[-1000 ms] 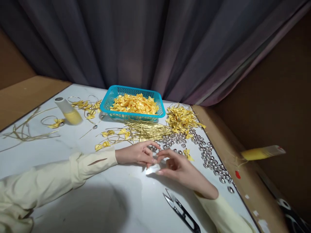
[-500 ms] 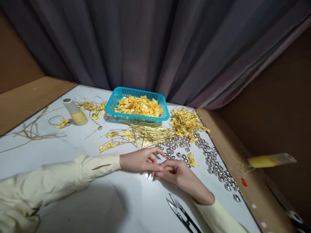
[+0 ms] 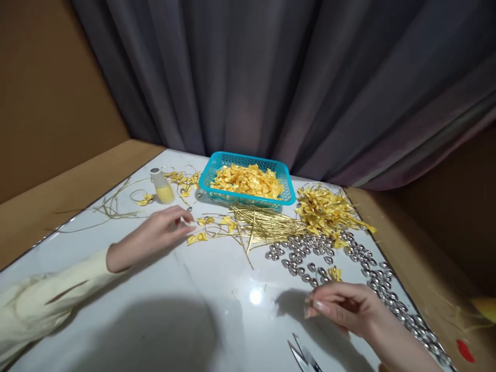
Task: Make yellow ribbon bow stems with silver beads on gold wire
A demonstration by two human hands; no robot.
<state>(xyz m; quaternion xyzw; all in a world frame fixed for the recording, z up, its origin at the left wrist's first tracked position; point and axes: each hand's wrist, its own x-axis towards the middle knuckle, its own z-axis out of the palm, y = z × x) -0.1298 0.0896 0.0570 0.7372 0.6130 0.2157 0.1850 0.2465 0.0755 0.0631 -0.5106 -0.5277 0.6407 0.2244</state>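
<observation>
The snips (image 3: 304,356) lie just below the right hand (image 3: 344,310), whose fingertips are pinched together; whether they grip anything I cannot tell. Loose silver bells (image 3: 310,253) are scattered just beyond it. The left hand (image 3: 155,235) lies with fingers stretched out and nothing clasped, its tips just beside a wired yellow bow (image 3: 196,238). Past it a few looped pieces (image 3: 182,181) look finished, but the bundle of gold wires (image 3: 267,225) and the full basket (image 3: 248,156) suggest most of the work remains
</observation>
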